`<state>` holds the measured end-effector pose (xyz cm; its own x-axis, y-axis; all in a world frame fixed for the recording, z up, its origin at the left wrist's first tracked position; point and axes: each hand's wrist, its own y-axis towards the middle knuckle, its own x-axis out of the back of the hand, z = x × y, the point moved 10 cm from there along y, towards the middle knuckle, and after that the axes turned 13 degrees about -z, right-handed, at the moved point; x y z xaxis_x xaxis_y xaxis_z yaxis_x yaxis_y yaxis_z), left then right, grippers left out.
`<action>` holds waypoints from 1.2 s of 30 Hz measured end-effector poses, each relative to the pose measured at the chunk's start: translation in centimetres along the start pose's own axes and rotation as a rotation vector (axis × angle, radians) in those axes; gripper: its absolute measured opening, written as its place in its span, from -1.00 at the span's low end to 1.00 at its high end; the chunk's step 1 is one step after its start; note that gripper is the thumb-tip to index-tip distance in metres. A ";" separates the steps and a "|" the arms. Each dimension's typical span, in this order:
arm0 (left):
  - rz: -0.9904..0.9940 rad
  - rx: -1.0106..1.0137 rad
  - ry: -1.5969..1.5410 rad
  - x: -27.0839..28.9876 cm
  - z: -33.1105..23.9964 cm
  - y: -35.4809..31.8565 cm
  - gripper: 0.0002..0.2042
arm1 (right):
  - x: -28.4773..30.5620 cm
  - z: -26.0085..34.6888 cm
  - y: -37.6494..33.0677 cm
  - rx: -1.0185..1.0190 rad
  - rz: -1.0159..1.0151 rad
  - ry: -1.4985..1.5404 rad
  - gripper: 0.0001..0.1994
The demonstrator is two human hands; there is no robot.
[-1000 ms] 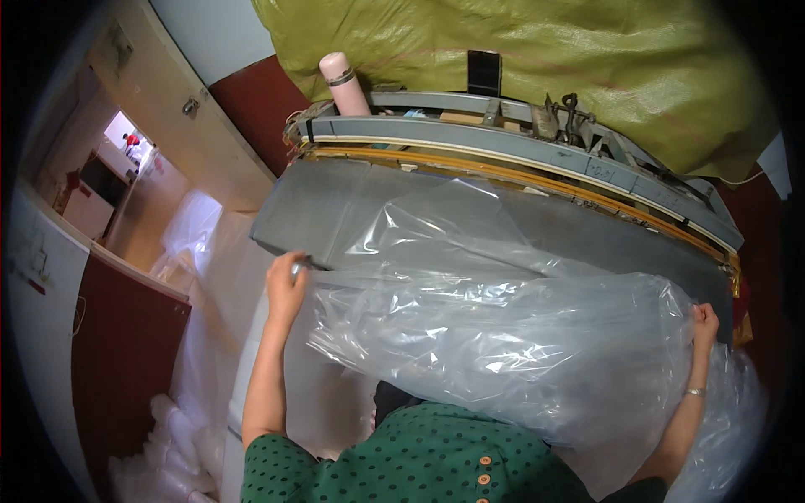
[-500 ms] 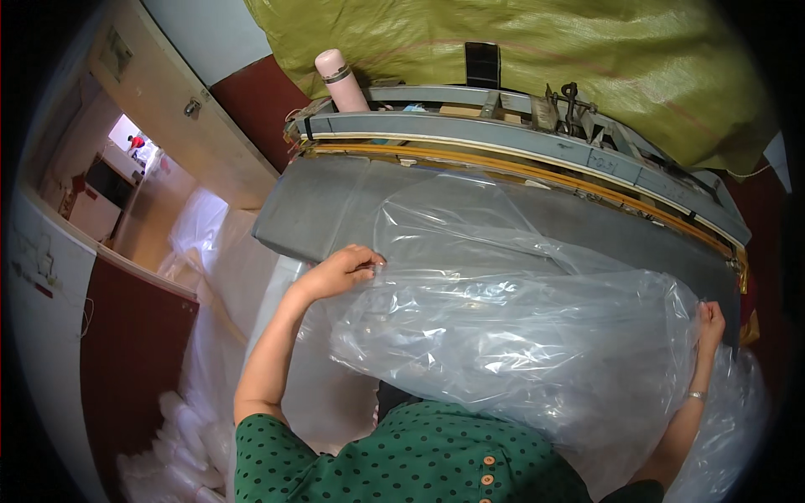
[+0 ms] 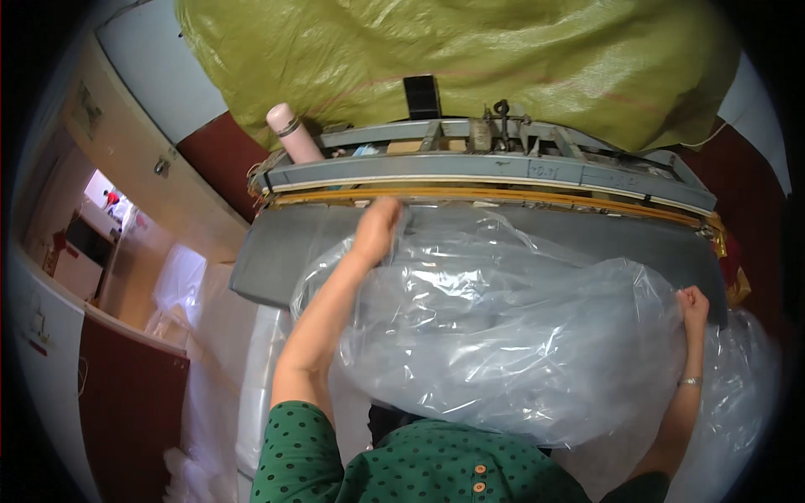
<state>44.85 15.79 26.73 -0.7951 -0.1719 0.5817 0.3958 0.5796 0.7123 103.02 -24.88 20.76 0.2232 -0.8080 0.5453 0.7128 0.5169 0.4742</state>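
A large clear plastic sheet (image 3: 503,335) lies in folds over the grey padded table (image 3: 277,243) and hangs down in front of me. My left hand (image 3: 377,228), a little blurred, is closed on the sheet's far edge, close to the orange strip (image 3: 470,194) of the long machine. At the right, the fingers of my right hand (image 3: 693,307) pinch the side edge of the same sheet. Between the two hands the film is loose and wrinkled.
Behind the table runs a long grey metal frame (image 3: 352,170) with a clamp screw (image 3: 501,117). A pink bottle (image 3: 295,134) leans on its left end. A yellow-green tarp (image 3: 545,59) hangs behind. More plastic film (image 3: 210,360) lies at the left, by an open door (image 3: 126,126).
My left hand has moved away from me and right, to the orange strip, drawing the sheet's edge along. My right hand stays on the right edge. The view has shifted.
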 end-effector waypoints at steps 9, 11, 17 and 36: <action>0.061 0.306 -0.066 1.0 -3.2 -5.8 -0.93 | 11.4 -7.7 -11.7 -0.258 -0.035 -0.027 -0.78; 0.037 0.190 0.032 1.1 -4.3 -4.3 -0.94 | 11.1 -7.5 -12.4 -0.308 -0.026 0.016 -0.78; 0.019 0.154 0.105 -1.3 -2.1 -2.7 -0.91 | 10.8 -8.9 -12.5 -0.241 -0.038 0.004 -0.79; 0.099 0.556 -0.283 -4.5 5.5 -2.4 -0.98 | 11.3 -10.2 -2.6 -0.332 -0.264 0.092 -0.82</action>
<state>44.94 19.54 20.22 -0.8877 0.0769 0.4540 0.2360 0.9226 0.3052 110.48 -38.28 18.61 0.0526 -0.9298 0.3643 0.9252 0.1827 0.3327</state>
